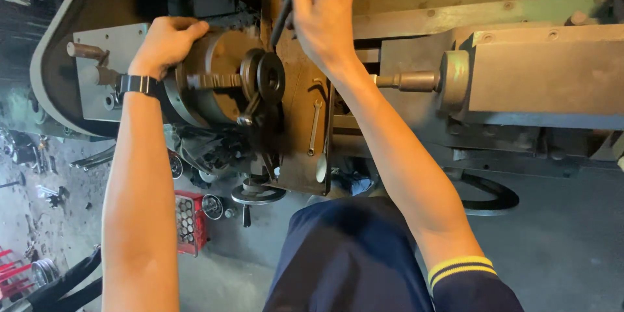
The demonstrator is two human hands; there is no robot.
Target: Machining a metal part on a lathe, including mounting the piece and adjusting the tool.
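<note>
Left hand (168, 42) cupped on chuck (211, 84) at nine o'clock. Right hand (320, 10) clenched round dark bar (281, 21) at twelve. Best to hold chuck firm, push bar slowly.

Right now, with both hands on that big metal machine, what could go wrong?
1. The left hand grips the round chuck beside its stepped jaws, so fingers might get pinched if it turns.
2. The right hand holds a dark bar-like tool angled toward the ring-shaped part; a slip could bang knuckles on the metal.
3. The wrist strap sits close to the chuck and might snag.
</note>
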